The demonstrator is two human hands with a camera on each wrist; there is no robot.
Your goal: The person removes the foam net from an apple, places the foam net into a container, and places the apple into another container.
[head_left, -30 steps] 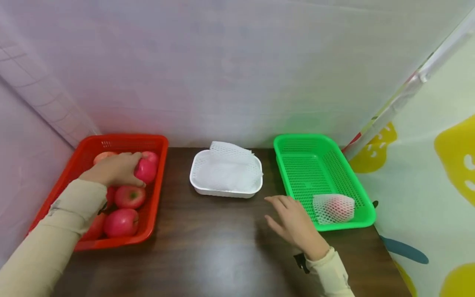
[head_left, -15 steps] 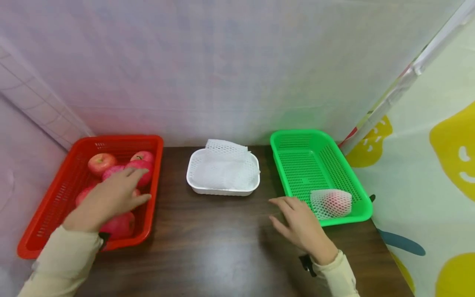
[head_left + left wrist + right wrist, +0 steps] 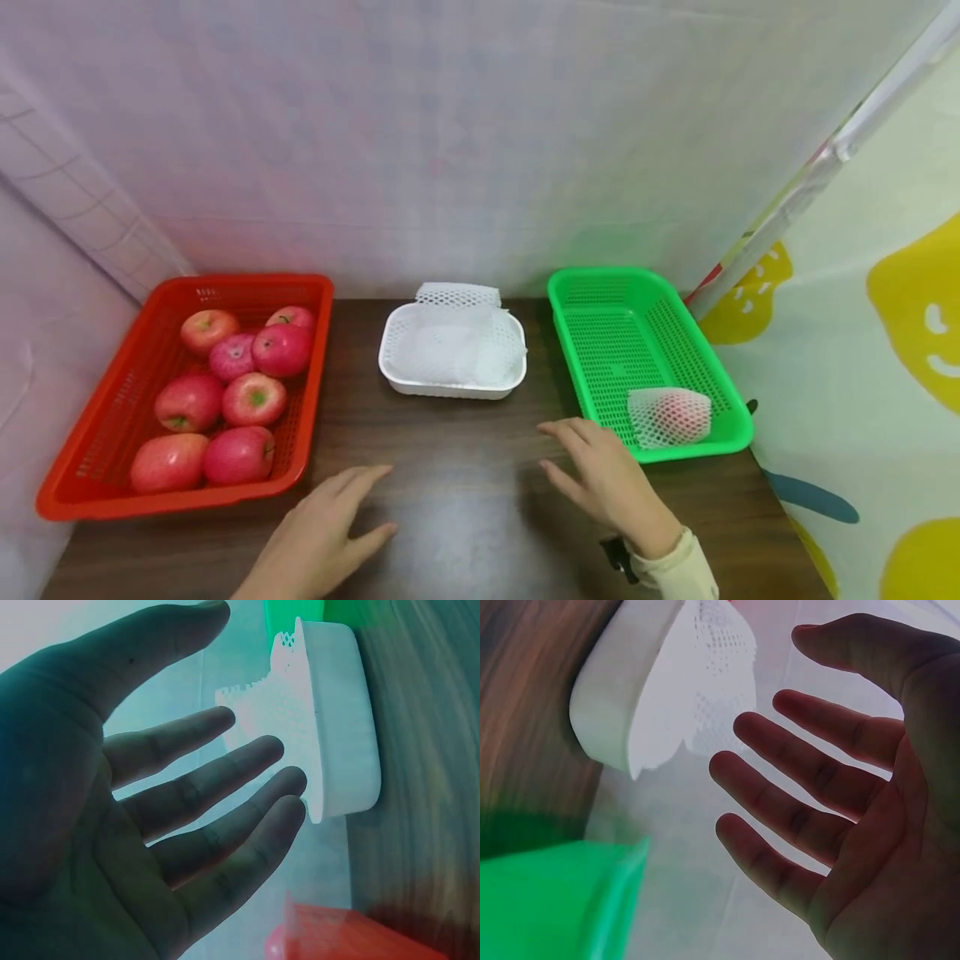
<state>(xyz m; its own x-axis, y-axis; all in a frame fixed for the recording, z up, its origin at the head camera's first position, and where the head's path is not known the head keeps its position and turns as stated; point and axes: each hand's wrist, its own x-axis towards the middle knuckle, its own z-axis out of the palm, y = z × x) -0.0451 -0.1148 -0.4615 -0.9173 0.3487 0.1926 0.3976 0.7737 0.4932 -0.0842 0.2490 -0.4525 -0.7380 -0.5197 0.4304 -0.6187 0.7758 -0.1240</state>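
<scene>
My left hand (image 3: 318, 533) is over the front of the table, right of the red basket, with its fingers spread and nothing in them. The left wrist view shows its bare palm (image 3: 90, 877). My right hand (image 3: 603, 483) hovers beside the front left corner of the green basket (image 3: 577, 375), fingers relaxed and holding nothing. Several red apples (image 3: 255, 400) lie in the red basket (image 3: 318, 375). Between the baskets stands a white tub (image 3: 453, 390) filled with white foam net sleeves (image 3: 450, 342). One apple in a foam net (image 3: 678, 415) lies in the green basket's front right corner.
Everything stands on a dark wooden table (image 3: 442, 467). Pale cloth walls (image 3: 465, 150) close off the back and left side. On the right hangs a cloth (image 3: 847, 400) with a yellow fruit print.
My left hand has let go of the apple at the red basket's right side and drawn back toward the table's front. The apples are now in full view. My right hand has barely moved.
</scene>
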